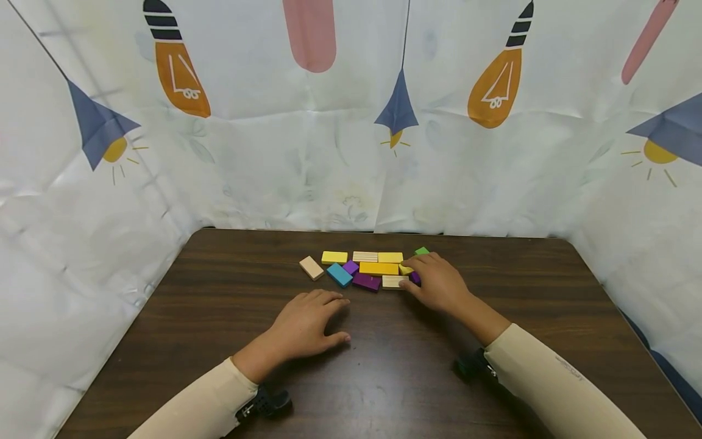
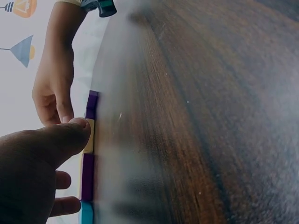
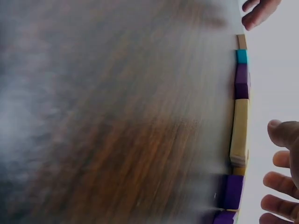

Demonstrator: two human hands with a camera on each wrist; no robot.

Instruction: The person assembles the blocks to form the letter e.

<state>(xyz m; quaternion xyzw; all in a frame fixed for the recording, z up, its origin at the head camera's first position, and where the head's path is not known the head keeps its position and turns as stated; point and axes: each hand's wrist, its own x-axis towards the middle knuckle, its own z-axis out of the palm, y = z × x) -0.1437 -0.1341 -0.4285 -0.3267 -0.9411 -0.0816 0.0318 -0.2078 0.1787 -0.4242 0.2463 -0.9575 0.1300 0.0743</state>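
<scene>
Several coloured wooden blocks lie grouped toward the far side of the table. My right hand [image 1: 439,283] is over the right end of the group, fingers spread and loosely bent. Its thumb is by a pale block [image 1: 392,282]; whether it touches is unclear. Around it lie a long yellow block [image 1: 378,269], a green block [image 1: 421,250] and a purple one [image 1: 415,278], partly hidden by that hand. Nearer me, my left hand [image 1: 307,323] hovers or rests, fingers extended, holding nothing. Beyond it are a tan block [image 1: 311,268], a blue block [image 1: 339,275] and a dark purple block [image 1: 366,281].
The dark brown wooden table [image 1: 219,274] runs back to a white curtain [image 1: 263,171] printed with lamps and bulbs. At the back of the group are a yellow block [image 1: 334,257] and a pale striped block [image 1: 365,256]. Each wrist carries a black camera [image 1: 271,402].
</scene>
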